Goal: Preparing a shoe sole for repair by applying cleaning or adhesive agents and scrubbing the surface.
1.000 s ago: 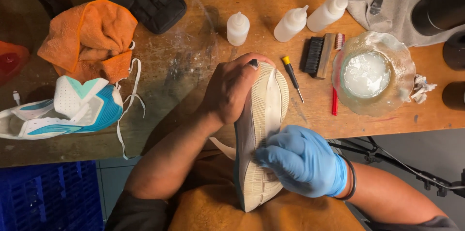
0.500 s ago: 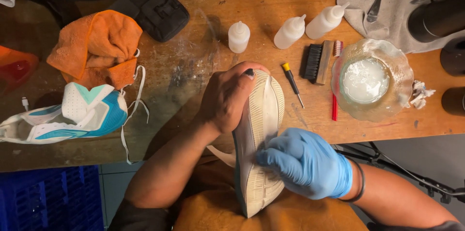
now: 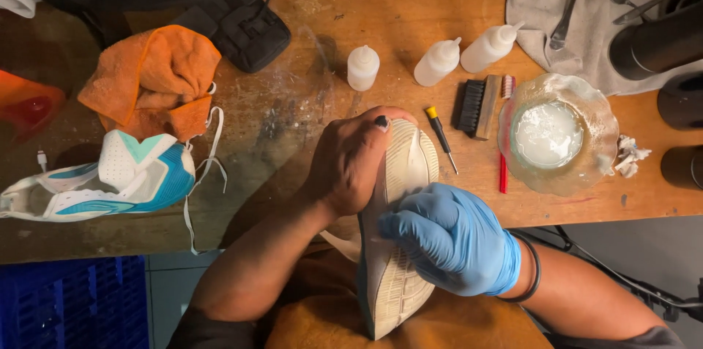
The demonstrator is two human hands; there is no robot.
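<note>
While the left hand point(image 3: 350, 166) grips the upturned shoe point(image 3: 392, 246) on the lap at the surface point(image 3: 381, 12) edge, the gloved right hand point(image 3: 450, 239) presses curled fingers on its sole; a slip could knock the bowl point(image 3: 586, 111) nearby

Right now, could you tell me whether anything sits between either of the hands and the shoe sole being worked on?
Nothing visible does. The bare left hand grips the upturned shoe by its toe end, and the blue-gloved right hand presses directly on the pale sole.
</note>
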